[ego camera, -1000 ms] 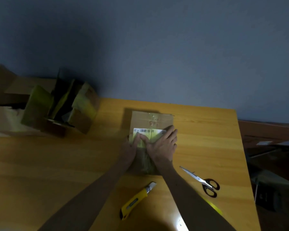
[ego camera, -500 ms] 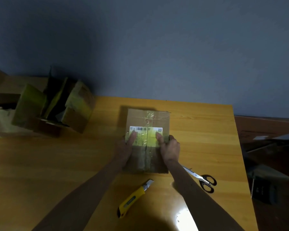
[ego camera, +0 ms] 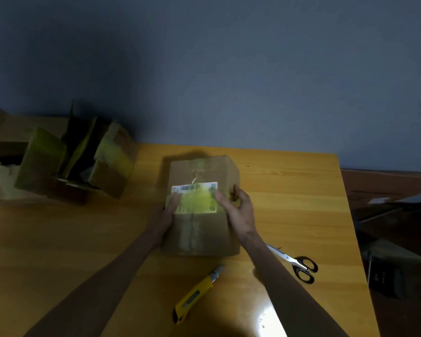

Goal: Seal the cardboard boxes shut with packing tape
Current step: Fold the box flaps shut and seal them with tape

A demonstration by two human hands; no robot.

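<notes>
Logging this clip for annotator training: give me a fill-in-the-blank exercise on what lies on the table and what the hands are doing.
1. The utility knife on the table has a ____ handle.
2. The scissors lie to the ____ of the cardboard box.
3. The right hand grips the box's right edge while the left hand rests against its ____ side.
4. The label sits on the box's ____ face.
Missing words: yellow; right; left; top.
</notes>
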